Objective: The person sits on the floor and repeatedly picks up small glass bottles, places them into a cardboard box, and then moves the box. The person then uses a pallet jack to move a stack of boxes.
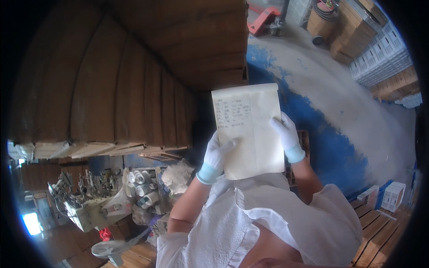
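Observation:
A cream sheet of paper [254,140] is stretched between both hands in front of my body, with several lines of handwriting on its upper left and a vertical fold down its middle. My left hand [218,152], in a white glove with a pale blue cuff, grips the left edge, its thumb lying across the front. On the right edge, my right hand [286,132], gloved the same way, pinches the paper with its thumb on the face. The fingers of both hands are mostly hidden behind it. Its top edge curls over.
Tall stacks of cardboard boxes [134,87] rise close on the left and ahead. A red pallet jack [264,20] stands on the worn blue floor [331,144]. White plastic crates [382,53] are stacked at right. Machinery [87,194] and a fan [109,248] sit lower left.

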Motion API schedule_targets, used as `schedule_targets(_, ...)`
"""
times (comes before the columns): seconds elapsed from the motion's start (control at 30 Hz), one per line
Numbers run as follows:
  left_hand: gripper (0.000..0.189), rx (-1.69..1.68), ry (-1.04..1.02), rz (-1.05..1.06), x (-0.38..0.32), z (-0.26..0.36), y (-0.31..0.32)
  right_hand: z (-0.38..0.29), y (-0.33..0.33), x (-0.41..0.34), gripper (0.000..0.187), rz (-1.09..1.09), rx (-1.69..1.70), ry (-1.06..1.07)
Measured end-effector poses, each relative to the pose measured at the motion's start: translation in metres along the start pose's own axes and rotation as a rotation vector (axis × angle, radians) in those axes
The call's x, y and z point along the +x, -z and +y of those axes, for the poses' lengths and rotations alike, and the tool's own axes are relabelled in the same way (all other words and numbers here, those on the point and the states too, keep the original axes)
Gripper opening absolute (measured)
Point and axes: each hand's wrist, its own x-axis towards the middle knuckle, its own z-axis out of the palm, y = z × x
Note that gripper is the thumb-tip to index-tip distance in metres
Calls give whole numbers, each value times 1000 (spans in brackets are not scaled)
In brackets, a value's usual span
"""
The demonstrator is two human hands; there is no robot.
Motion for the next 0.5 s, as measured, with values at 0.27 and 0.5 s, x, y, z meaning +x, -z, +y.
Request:
schedule_targets(0.27, 42, 5, 30, -61, 59, 23, -13, -18, 9, 34, 50, 8, -60, 33)
schedule_targets(0.5, 56, -73, 54, -186, 167, 64, -50, -51, 40, 123, 48, 127, -2, 102)
